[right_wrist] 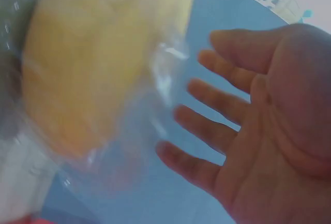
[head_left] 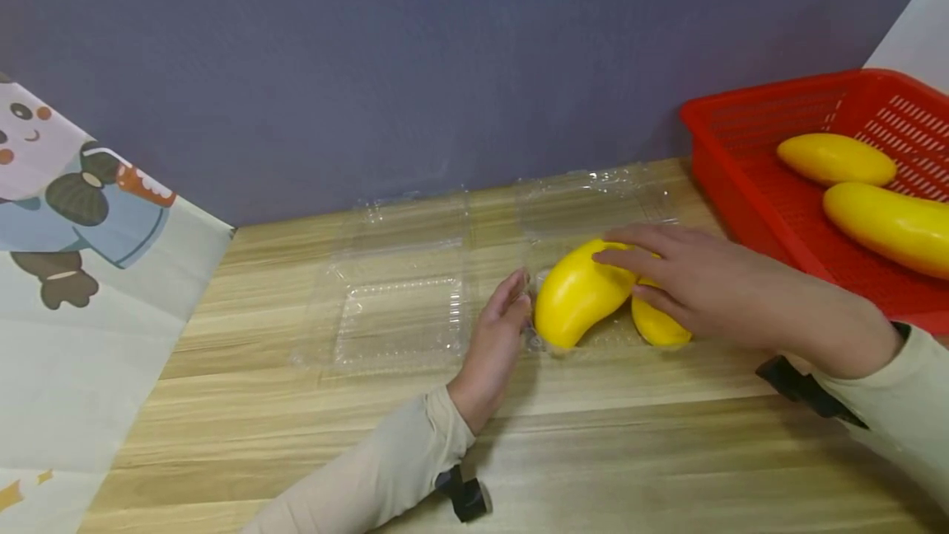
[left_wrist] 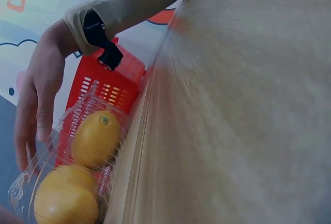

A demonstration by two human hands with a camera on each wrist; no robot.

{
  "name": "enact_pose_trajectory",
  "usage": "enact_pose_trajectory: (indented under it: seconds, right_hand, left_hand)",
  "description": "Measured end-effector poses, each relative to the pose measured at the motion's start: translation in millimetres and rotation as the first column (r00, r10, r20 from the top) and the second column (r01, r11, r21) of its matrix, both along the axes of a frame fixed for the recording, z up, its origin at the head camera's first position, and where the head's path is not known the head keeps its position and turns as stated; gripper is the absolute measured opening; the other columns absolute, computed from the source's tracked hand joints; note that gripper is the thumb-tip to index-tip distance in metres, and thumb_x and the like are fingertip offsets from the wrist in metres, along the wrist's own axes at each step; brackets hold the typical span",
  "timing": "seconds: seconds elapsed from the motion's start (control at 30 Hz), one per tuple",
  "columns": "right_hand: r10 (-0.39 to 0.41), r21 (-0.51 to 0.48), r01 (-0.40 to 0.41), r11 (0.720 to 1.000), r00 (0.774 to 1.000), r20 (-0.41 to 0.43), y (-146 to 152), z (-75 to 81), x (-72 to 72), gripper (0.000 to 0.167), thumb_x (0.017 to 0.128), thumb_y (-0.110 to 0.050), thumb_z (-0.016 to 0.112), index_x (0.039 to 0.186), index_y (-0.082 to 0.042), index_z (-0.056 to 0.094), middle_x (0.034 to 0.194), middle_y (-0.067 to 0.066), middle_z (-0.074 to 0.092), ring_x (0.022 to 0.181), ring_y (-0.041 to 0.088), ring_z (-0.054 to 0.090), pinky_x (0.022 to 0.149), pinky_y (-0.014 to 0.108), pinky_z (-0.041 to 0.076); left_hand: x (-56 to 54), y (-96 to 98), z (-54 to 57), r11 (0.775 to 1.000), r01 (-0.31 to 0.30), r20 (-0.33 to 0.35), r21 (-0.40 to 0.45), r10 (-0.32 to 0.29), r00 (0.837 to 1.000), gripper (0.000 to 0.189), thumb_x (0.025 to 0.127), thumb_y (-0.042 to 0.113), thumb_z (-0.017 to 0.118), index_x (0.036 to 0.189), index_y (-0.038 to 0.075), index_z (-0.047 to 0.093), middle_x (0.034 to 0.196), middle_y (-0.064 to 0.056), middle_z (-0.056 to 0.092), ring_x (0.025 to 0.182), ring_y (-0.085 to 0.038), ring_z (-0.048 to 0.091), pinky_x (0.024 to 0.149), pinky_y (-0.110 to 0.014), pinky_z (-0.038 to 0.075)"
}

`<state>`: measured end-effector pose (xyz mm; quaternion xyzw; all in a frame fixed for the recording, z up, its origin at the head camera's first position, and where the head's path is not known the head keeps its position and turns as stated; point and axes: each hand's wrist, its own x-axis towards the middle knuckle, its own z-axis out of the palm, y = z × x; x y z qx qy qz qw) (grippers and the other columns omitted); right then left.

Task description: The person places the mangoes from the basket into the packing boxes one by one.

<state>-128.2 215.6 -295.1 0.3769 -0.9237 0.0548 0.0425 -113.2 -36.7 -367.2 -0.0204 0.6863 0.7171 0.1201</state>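
Two yellow mangoes lie in a clear plastic clamshell box (head_left: 611,334). The left mango (head_left: 582,295) is curved and leans at the box's left end; the right mango (head_left: 662,325) is partly hidden beneath my right hand (head_left: 678,278). That hand reaches palm down over both, its fingers extended and spread in the right wrist view. My left hand (head_left: 500,336) is upright at the box's left side, fingers straight along the plastic, palm towards the mangoes. In the left wrist view, both mangoes show through the clear wall, one with a green stem spot (left_wrist: 105,119).
A second clear clamshell box (head_left: 400,311) lies opened on the wooden table (head_left: 593,452), left of my left hand. At the right stands a red basket (head_left: 741,188) with two more mangoes (head_left: 838,159). A grey-blue wall (head_left: 445,64) bounds the back, a printed cloth (head_left: 74,377) the left.
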Motion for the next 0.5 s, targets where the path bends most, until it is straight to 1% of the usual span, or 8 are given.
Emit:
enact_pose_trajectory:
  seconds: [0.1, 0.2, 0.33, 0.5]
  right_hand:
    - [0.029, -0.004, -0.028, 1.0, 0.999, 0.02, -4.0, -8.3, -1.2, 0.059, 0.098, -0.029, 0.061, 0.152, -0.022, 0.039, 0.16, 0.007, 0.035, 0.145, 0.036, 0.035, 0.113, 0.063, 0.035]
    - [0.02, 0.009, -0.021, 1.0, 0.998, 0.057, -5.1, -14.1, -0.6, 0.062, 0.1, -0.036, 0.057, 0.156, -0.027, 0.032, 0.164, 0.004, 0.027, 0.149, 0.037, 0.026, 0.115, 0.065, 0.031]
    - [0.01, 0.007, -0.011, 1.0, 0.996, 0.091, -6.6, -17.4, -1.0, 0.062, 0.101, -0.04, 0.054, 0.157, -0.031, 0.029, 0.166, 0.001, 0.025, 0.151, 0.037, 0.023, 0.116, 0.065, 0.028]
    - [0.031, -0.012, -0.03, 0.999, 0.993, 0.115, -8.5, -22.0, -4.3, 0.061, 0.103, -0.04, 0.05, 0.158, -0.03, 0.026, 0.166, 0.002, 0.024, 0.152, 0.036, 0.02, 0.118, 0.062, 0.028]
  left_hand:
    - [0.2, 0.2, -0.1, 1.0, -0.002, 0.008, -0.001, 0.002, 1.0, 0.049, 0.104, 0.019, 0.042, 0.153, 0.015, 0.037, 0.161, -0.007, 0.034, 0.149, -0.028, 0.033, 0.124, -0.048, 0.029]
    - [0.4, 0.2, 0.0, 1.0, -0.002, 0.014, -0.002, 0.002, 1.0, 0.049, 0.104, 0.019, 0.042, 0.153, 0.016, 0.037, 0.161, -0.007, 0.035, 0.149, -0.027, 0.033, 0.124, -0.048, 0.029]
    - [0.4, 0.7, 0.5, 1.0, 0.0, 0.011, -0.001, 0.0, 1.0, 0.049, 0.105, 0.019, 0.041, 0.154, 0.015, 0.037, 0.161, -0.007, 0.035, 0.149, -0.027, 0.032, 0.123, -0.047, 0.03]
    - [0.3, 1.8, 1.9, 1.0, -0.002, -0.006, -0.006, 0.002, 1.0, 0.05, 0.104, 0.019, 0.042, 0.154, 0.014, 0.036, 0.161, -0.008, 0.035, 0.149, -0.028, 0.032, 0.123, -0.047, 0.03]
